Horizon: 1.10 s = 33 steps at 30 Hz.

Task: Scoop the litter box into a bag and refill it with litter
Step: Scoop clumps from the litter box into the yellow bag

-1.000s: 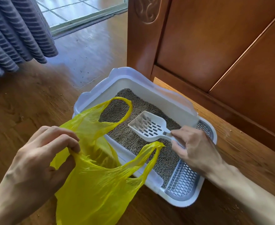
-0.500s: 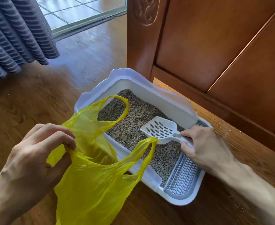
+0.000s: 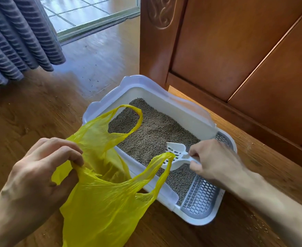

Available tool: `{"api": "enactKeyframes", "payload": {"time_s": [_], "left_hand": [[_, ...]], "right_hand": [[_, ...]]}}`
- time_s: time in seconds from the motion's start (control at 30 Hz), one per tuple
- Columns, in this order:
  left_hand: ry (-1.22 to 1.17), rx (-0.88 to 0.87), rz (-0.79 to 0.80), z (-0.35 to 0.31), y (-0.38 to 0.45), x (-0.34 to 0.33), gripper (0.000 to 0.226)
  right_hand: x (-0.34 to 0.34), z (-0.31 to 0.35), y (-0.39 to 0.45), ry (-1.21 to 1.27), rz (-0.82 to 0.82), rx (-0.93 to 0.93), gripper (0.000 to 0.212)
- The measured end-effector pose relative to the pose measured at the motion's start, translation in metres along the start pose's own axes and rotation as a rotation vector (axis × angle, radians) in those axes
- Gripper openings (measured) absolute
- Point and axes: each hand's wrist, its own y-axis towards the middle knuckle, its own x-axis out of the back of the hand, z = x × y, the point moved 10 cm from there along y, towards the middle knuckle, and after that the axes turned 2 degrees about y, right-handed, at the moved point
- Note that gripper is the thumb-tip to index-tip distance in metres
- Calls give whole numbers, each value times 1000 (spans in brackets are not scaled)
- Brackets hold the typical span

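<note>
Over the near right of the litter box (image 3: 111,97), the right hand (image 3: 212,161) is gripping the white slotted scoop (image 3: 176,154), its long axis pointing far-left over grey litter (image 3: 152,132). Left hand (image 3: 45,172) is pinching the yellow bag (image 3: 102,196), fingers curled.

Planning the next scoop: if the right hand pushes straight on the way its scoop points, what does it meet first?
Probably the litter itself: the right hand aims the scoop up-left along the bed. The yellow bag's near handle overlaps it in view; depth unclear.
</note>
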Motion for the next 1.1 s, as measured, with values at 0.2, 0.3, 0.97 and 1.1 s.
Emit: {"api": "enactKeyframes", "payload": {"time_s": [0.2, 0.3, 0.97, 1.1], "left_hand": [[-9, 12, 12, 2, -2, -4, 11], [-4, 5, 12, 0, -2, -3, 11], [-6, 10, 7, -3, -1, -3, 8], [0, 15, 17, -2, -3, -2, 7]], "right_hand": [[-18, 22, 8, 80, -135, 70, 13], [-24, 25, 10, 136, -181, 100, 16], [-4, 2, -29, 341, -340, 188, 15], [2, 2, -27, 337, -354, 193, 16]]}}
